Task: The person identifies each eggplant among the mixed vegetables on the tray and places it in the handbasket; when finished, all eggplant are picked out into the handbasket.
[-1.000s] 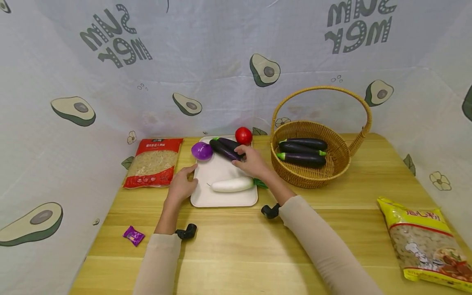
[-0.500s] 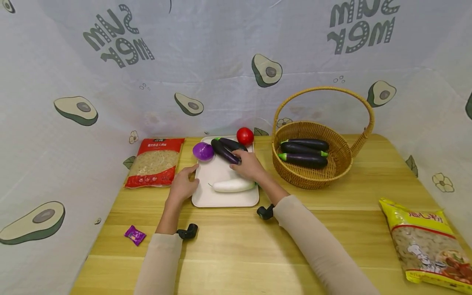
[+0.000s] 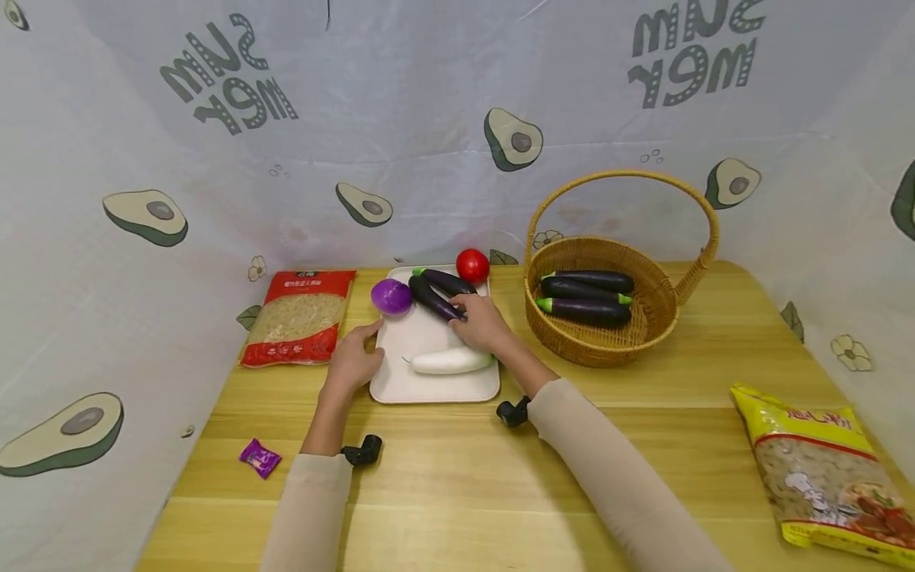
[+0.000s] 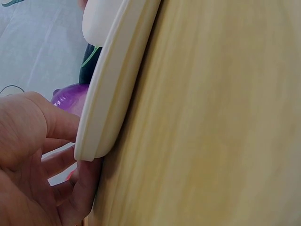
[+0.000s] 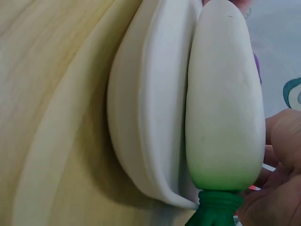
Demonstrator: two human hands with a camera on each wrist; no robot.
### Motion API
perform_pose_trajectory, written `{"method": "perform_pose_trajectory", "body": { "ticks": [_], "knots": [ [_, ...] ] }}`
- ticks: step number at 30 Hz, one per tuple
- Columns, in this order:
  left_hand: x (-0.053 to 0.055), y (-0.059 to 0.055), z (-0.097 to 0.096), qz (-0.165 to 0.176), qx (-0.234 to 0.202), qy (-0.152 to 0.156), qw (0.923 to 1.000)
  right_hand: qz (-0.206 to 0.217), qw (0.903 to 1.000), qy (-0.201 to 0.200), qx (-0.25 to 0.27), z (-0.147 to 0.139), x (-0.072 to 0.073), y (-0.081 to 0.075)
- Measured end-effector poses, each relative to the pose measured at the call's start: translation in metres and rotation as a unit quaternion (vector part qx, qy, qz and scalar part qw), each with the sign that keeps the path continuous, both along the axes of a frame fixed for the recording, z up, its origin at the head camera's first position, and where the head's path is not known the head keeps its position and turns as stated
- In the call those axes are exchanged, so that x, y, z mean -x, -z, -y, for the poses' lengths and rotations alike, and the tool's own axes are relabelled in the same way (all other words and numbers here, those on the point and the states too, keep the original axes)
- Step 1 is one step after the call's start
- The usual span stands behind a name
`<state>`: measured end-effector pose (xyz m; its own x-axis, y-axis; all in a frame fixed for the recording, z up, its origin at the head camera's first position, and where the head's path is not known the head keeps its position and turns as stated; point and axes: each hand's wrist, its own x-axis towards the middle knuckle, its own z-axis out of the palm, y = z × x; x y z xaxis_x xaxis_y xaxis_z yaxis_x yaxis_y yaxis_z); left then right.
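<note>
head view: the near eggplant (image 3: 431,299) lies on the white tray (image 3: 398,338), ahead and a little left of my right hand (image 3: 486,324). its long axis runs slantwise, from the far left, close by the onion (image 3: 391,297), to the near right, where that near end meets my right fingers. so the right hand is plainly the nearer one, and it comes at the eggplant from the end rather than across the middle. thumb and fingers are set to either side of that end, close together, and i judge they pinch it; the radish (image 5: 225,103) blocks my right wrist view of the fingertips, so i can't be sure how firm the hold is. my left hand (image 3: 353,357) is farther off, thumb and fingers loosely spread and touching the tray's left rim, holding no vegetable. the far eggplant (image 3: 446,281) sits just beyond the near one, slanting much the same way. the radish lies crosswise on my side of the tray. the basket (image 3: 600,353) stands on the counter (image 3: 615,461) to the right, past my right hand.
</note>
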<state>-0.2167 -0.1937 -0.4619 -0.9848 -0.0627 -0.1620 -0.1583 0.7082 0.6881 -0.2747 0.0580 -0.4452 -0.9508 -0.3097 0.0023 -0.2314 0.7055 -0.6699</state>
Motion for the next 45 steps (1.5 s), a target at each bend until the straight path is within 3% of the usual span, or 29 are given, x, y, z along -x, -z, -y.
{"method": "perform_pose_trajectory", "body": {
  "ticks": [7,21,33,45],
  "knots": [
    [-0.002,-0.002,0.000,-0.001,-0.001,0.000,1.0000,-0.004,0.9999,0.000,0.015,-0.009,-0.009,-0.010],
    [-0.002,-0.004,0.000,0.004,0.002,0.000,1.0000,-0.042,0.9987,-0.017,0.023,-0.055,-0.044,-0.047],
    [-0.003,-0.004,0.000,-0.003,0.004,0.007,1.0000,-0.082,0.9966,-0.001,-0.004,-0.123,-0.059,-0.068],
    [-0.002,-0.001,0.002,-0.023,0.017,0.015,0.9995,-0.078,0.9954,0.028,-0.048,-0.195,-0.068,-0.068]
  ]
}}
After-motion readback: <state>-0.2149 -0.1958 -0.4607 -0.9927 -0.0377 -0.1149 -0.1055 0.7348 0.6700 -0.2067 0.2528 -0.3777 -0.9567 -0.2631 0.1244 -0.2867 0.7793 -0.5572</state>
